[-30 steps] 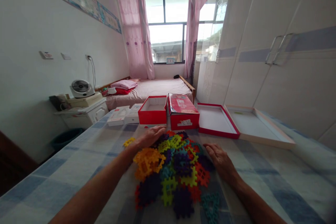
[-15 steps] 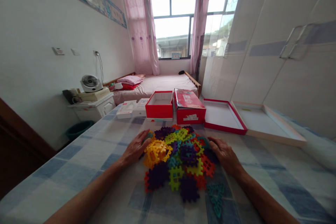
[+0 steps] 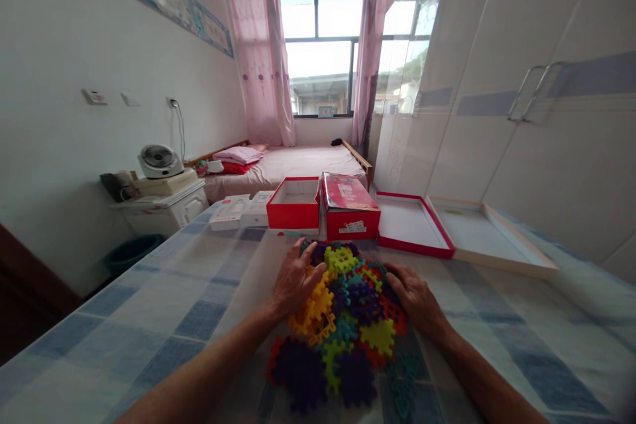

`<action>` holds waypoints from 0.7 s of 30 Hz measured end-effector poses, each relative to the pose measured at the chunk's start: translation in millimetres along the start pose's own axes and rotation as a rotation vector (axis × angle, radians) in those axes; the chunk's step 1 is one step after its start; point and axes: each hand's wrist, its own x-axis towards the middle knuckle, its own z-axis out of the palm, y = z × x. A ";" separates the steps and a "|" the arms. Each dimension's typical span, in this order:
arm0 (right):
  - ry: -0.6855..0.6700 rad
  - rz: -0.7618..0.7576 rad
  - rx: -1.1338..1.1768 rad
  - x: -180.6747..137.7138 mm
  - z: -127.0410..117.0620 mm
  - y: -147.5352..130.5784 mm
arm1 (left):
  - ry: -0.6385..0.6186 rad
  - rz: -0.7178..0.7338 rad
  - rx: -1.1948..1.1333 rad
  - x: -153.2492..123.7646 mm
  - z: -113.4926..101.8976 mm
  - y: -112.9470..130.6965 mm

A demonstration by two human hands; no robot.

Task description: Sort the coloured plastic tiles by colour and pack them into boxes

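Observation:
A heap of notched plastic building pieces (image 3: 360, 295) in purple, yellow-green, orange, red and teal lies on the checked cloth. My left hand (image 3: 295, 281) rests against the heap's left side, thumb and fingers apart, touching the orange-yellow pieces (image 3: 315, 308). On the heap's right side lies my right hand (image 3: 416, 299), fingers stretched out against the red and dark pieces. Dark purple pieces (image 3: 301, 371) sit at the near edge. A teal triangular piece (image 3: 403, 377) lies near right, slightly blurred. Neither hand grips a piece that I can make out.
Beyond the heap stand an open red box (image 3: 293, 215) and a red printed box (image 3: 350, 215). To their right lie a red-rimmed tray-like lid (image 3: 415, 225) and a pale shallow box (image 3: 491, 238). Small white boxes (image 3: 231, 212) stand at the left.
Both hands have come closer together, the left one moving right over the heap's edge. The heap is narrower, and its orange-yellow pieces have shifted. The view has turned slightly right.

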 end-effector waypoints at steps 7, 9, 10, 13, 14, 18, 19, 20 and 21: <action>-0.028 0.003 0.035 0.3 -0.8 -2.0 | -0.177 0.090 -0.132 14.0 -8.5 25.5; -0.023 0.005 0.038 0.5 -0.3 -1.5 | -0.255 0.189 -0.146 18.8 -7.5 35.5; -0.021 0.004 0.039 0.4 -0.1 -1.3 | -0.264 0.231 -0.146 22.1 -7.1 39.1; -0.027 -0.008 0.039 0.1 -0.1 -1.4 | -0.154 0.220 -0.094 36.9 -7.4 40.5; -0.031 -0.013 0.035 0.0 -0.2 -1.6 | -0.125 0.180 -0.045 43.0 -7.7 37.9; -0.025 -0.005 0.020 0.3 -0.1 -1.8 | -0.253 0.107 0.129 65.6 -3.1 23.4; -0.026 -0.004 0.019 0.5 0.0 -1.8 | -0.300 0.114 0.140 69.9 0.1 20.7; -0.027 -0.005 0.019 0.6 0.0 -1.9 | -0.336 0.114 0.147 73.4 3.8 18.7; -0.028 -0.005 0.020 0.7 -0.1 -2.2 | -0.365 0.105 0.156 76.5 7.8 17.3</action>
